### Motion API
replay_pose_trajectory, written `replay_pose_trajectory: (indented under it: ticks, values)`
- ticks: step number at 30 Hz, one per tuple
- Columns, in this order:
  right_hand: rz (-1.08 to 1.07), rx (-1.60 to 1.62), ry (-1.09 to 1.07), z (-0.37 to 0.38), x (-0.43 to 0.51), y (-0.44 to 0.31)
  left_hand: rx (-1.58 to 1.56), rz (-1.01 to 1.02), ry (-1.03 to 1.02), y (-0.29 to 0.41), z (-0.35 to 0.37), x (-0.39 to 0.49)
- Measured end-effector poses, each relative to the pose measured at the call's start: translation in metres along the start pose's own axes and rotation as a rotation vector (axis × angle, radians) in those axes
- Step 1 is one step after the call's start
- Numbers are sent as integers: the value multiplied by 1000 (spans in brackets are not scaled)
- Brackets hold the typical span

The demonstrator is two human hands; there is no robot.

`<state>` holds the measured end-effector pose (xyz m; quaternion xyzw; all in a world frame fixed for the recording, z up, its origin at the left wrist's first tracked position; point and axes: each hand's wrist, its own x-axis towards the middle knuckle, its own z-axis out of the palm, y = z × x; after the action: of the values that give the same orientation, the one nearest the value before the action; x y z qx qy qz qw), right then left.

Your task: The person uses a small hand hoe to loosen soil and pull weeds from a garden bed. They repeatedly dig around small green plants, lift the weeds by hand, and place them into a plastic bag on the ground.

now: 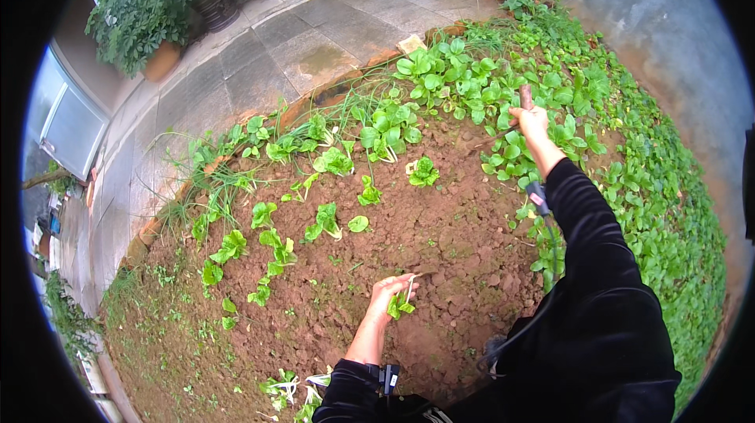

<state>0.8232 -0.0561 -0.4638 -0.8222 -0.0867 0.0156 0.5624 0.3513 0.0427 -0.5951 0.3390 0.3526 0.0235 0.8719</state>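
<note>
My left hand point(389, 293) grips a small leafy green seedling point(401, 305) by its pale stem, low over the bare soil. The root end points up and to the right, the leaves hang down. Farther off to the right, my right hand point(531, 120) is closed around the wooden handle point(525, 96) of a hand tool. A thin dark part point(492, 139) of that tool slants down to the soil; its exact shape is hard to make out. Beside my left sleeve lie several pulled-up leafy greens point(283, 387) with white stems.
Scattered leafy greens point(326, 221) stand in the brown soil point(454, 234). Denser greens point(637, 211) fill the right side up to a grey wall point(649, 16). A brick edging point(301, 107) borders a paved path point(259, 57) with potted plants point(162, 61). A cable point(545, 305) runs along my right arm.
</note>
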Motion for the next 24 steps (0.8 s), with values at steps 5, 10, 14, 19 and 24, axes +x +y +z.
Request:
replay_pose_trajectory:
  ticks: [5,10,14,19,24]
  values:
    - [-417,-302,-611,-31,-61,-62,-81,74,29,23,23,14]
    - [-854,-959,-1419,38,-193,-51,-288,391,122,92,42,7]
    - [-754,-794,-1768,79,-263,-36,-478,398,-39,122,41,-13]
    - [-764,-583,-990,93,-241,-62,-467,311,-3,119,42,-16]
    - [-1400,-299,-865,96,-232,-77,-411,234,104,109,49,9]
